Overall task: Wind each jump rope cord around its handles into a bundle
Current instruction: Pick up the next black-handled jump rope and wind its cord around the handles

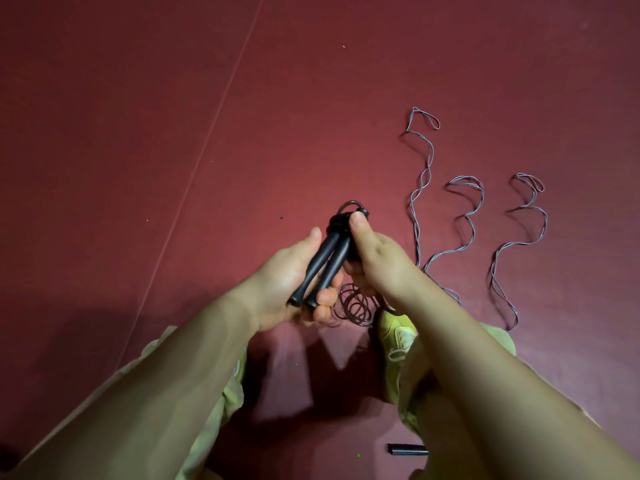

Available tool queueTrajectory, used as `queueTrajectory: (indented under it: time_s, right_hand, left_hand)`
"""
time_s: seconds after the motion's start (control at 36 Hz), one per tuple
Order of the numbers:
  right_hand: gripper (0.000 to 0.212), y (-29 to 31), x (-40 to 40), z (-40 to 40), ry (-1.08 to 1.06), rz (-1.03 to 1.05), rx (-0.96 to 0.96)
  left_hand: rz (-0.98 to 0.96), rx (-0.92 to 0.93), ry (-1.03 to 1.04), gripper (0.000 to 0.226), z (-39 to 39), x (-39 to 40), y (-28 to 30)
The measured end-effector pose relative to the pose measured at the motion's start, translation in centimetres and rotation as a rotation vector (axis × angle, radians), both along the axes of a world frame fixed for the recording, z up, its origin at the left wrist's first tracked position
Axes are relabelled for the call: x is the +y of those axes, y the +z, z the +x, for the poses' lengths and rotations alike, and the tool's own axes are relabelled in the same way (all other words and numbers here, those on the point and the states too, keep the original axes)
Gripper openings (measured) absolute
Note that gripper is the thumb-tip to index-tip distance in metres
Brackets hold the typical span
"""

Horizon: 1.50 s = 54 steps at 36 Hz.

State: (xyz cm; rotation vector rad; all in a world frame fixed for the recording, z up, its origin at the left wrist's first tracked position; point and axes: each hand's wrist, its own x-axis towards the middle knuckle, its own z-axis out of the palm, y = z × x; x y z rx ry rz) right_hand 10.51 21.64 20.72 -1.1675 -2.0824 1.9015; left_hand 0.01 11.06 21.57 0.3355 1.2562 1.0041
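Floor: a big, flat, dark red floor is lying under everything, with a thin pale line running across it.
Loose cords: three long, thin, wavy grey ropes are lying on the floor, to the right of the hands.
Left hand: it is curling around the bottom ends of the two handles.
Right hand: it is gripping the top of the handles, thumb pressing near the tip.
Handles: two smooth black sticks are sitting side by side between both hands.
Coiled cord: small dark rings are hanging just under the hands.
Shoe: a yellow-green shoe is peeking out under the right arm.
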Motion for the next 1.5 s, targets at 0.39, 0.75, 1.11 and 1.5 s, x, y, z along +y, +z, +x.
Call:
queueTrajectory:
  time_s: [0.39, 0.75, 1.11, 1.5]
  right_hand:
    - [0.078, -1.2, 0.3, 0.2, 0.006, 0.186, -0.252]
    - [0.057, -0.4, 0.4, 0.2, -0.087, 0.019, -0.114]
    - [0.039, 0.9, 0.4, 0.3, -0.029, -0.355, 0.387]
    - [0.047, 2.5, 1.0, 0.3, 0.110, -0.089, 0.111]
  left_hand:
    - [-0.102, 1.080, -0.127, 0.048, 0.1, -0.2, -1.8]
    - [-0.029, 0.734, -0.118, 0.044, -0.5, 0.4, -2.2]
    - [0.272, -0.827, -0.157, 0.079, 1.7, -0.6, -1.4]
    - [0.125, 0.100, 0.299, 0.057, 2.0, 0.9, -0.6]
